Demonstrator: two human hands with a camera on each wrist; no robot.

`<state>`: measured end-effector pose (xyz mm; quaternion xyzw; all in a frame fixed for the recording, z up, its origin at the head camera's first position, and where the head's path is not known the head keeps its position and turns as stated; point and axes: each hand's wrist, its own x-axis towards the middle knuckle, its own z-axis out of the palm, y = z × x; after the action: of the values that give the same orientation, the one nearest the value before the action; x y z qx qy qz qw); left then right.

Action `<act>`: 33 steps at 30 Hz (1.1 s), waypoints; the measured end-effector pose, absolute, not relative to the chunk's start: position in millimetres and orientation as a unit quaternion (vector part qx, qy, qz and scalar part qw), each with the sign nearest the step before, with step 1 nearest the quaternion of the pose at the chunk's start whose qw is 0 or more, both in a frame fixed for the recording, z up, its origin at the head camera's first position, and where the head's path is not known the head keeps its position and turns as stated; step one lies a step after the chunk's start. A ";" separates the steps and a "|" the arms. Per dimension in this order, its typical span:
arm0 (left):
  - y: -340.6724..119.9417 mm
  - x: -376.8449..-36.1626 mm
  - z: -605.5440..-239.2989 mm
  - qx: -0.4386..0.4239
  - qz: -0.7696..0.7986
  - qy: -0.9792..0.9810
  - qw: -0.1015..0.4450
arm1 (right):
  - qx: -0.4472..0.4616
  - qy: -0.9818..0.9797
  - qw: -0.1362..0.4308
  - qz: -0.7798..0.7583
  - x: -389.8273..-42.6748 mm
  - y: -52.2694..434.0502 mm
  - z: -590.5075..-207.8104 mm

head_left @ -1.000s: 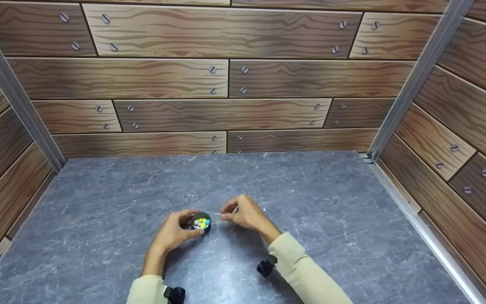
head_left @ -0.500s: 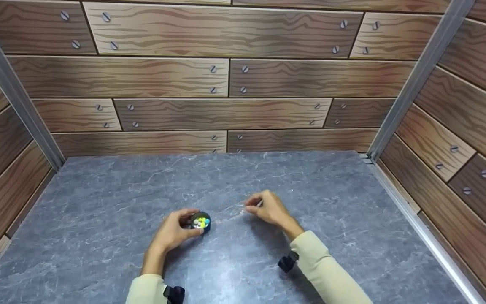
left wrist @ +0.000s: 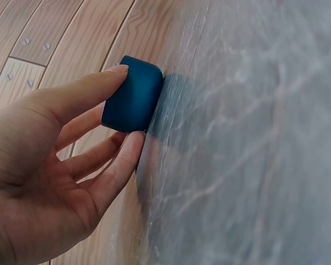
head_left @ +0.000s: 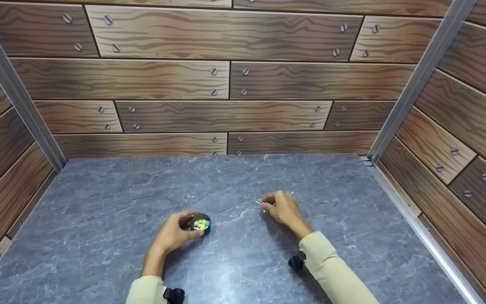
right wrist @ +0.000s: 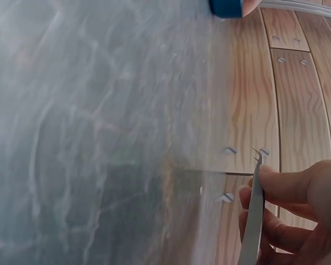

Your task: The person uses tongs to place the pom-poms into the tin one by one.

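My left hand [head_left: 172,233] grips a small round dark-blue cup [left wrist: 133,96] on the tabletop, thumb on one side and fingers round the other. Inside the cup lie several small balls [head_left: 202,224] in yellow, white and light blue. To the right of it, my right hand [head_left: 284,207] pinches a pair of metal tweezers [right wrist: 254,218] between thumb and fingers. Their fine tips stand slightly apart with nothing between them, pointing left and low over the table in the head view. A tiny white piece [head_left: 264,210] shows just below the right fingertips.
Another tiny white speck [head_left: 292,192] lies beyond the right hand. The grey marbled tabletop [head_left: 150,181] meets wood-patterned walls [head_left: 226,80] at the back and sides. Metal rails [head_left: 424,249] run along the corners and the right edge. Black cameras [head_left: 298,261] sit on both wrists.
My right hand has moved away from the cup, to the right and slightly farther back, with the tweezers. The left hand and the cup have stayed in place.
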<state>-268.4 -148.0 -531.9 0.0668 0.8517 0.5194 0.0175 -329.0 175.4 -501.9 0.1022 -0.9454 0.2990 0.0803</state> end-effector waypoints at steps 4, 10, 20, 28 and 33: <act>-148.3 -269.9 -531.7 0.069 0.518 0.853 0.016 | 0.094 -0.951 0.086 0.281 -331.8 174.2 -504.5; -148.0 -271.1 -530.6 0.076 0.520 0.851 0.016 | 0.100 -0.954 0.105 0.264 -334.2 172.4 -506.6; -149.1 -268.1 -531.8 0.075 0.518 0.852 0.025 | 0.120 -0.953 0.125 0.248 -337.2 167.0 -512.7; -148.3 -265.8 -531.2 0.068 0.511 0.856 0.021 | 0.140 -0.956 0.148 0.212 -335.2 161.2 -517.1; -148.3 -267.6 -530.7 0.076 0.511 0.856 0.017 | 0.165 -0.953 0.167 0.192 -335.5 156.8 -516.5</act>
<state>-267.6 -148.3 -530.7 0.0759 0.8562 0.5108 0.0171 -335.5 156.8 -516.5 0.1646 -0.9529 0.1924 0.1670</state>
